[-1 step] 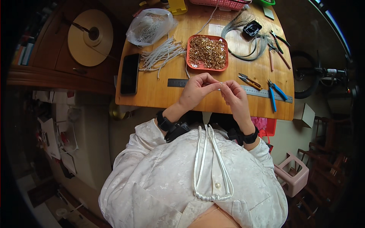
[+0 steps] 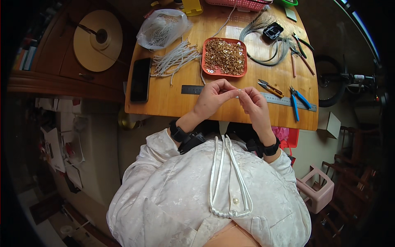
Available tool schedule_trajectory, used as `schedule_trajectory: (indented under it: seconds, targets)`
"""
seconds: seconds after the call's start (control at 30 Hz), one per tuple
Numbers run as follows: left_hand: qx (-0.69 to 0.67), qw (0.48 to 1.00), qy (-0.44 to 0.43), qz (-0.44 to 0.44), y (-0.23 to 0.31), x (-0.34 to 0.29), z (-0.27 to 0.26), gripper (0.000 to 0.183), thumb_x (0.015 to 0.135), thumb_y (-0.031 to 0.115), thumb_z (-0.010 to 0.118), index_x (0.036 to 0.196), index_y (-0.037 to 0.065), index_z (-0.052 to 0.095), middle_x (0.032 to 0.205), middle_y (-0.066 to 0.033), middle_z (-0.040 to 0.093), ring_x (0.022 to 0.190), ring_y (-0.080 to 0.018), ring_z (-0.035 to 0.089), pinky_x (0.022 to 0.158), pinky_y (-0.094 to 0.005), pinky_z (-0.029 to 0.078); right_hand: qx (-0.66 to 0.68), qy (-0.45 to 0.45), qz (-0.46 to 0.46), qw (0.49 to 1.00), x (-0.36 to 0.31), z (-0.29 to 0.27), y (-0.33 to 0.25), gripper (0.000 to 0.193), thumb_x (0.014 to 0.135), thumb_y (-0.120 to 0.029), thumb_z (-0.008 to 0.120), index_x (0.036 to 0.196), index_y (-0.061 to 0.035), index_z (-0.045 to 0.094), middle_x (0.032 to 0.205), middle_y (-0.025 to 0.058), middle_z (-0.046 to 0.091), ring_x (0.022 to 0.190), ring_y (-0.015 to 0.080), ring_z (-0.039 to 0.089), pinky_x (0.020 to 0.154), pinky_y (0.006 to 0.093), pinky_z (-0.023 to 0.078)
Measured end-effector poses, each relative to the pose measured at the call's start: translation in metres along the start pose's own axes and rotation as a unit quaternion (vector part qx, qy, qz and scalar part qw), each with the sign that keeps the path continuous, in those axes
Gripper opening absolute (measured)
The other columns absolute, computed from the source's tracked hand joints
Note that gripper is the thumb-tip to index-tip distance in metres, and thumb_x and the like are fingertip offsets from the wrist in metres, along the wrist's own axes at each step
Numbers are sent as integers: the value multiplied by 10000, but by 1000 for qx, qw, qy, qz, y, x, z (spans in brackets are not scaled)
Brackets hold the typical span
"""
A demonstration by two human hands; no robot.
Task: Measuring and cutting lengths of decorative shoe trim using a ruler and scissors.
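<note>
On the wooden surface, a black phone lies at nine o'clock of the hands, with a bundle of white cords just past it. The left hand and right hand meet over the steel ruler, fingers pinched together on a small white cord piece, unchanged from the earlier frame. At twelve o'clock sits the orange tray of gold rings; blue pliers lie at three o'clock
</note>
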State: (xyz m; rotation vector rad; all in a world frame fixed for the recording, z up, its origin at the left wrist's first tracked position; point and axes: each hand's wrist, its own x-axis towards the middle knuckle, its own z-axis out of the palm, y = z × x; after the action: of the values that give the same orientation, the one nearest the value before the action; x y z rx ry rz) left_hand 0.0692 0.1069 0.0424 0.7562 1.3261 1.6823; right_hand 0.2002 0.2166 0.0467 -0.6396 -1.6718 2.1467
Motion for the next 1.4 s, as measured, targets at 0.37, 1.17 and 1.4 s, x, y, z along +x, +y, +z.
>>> schedule_trajectory:
  seconds: [0.37,1.17,1.4]
  targets:
    - [41,996,-38,-62,-5,-2,0,149,868,124,671,933,-6,637,877,-5,637,792,-38,568,703,-189,476,-116,13,-90,989,5,-3,0,97,940,-145,557,938,-48,556,777,-63,521,539,-27,334,446,153,231]
    - [73,993,-52,-82,-3,-5,0,136,878,116,659,927,-8,631,874,11,627,791,-23,560,695,-168,462,-82,-63,-6,995,3,-12,-3,63,947,-102,543,978,-66,503,740,-47,498,528,-10,353,431,155,250]
    - [81,996,-27,-22,-1,-9,6,126,870,77,659,931,-28,622,893,-24,651,794,-48,588,706,-182,476,-23,25,-36,999,8,-8,10,115,970,-159,520,918,-77,458,701,-19,511,500,9,366,420,159,250]
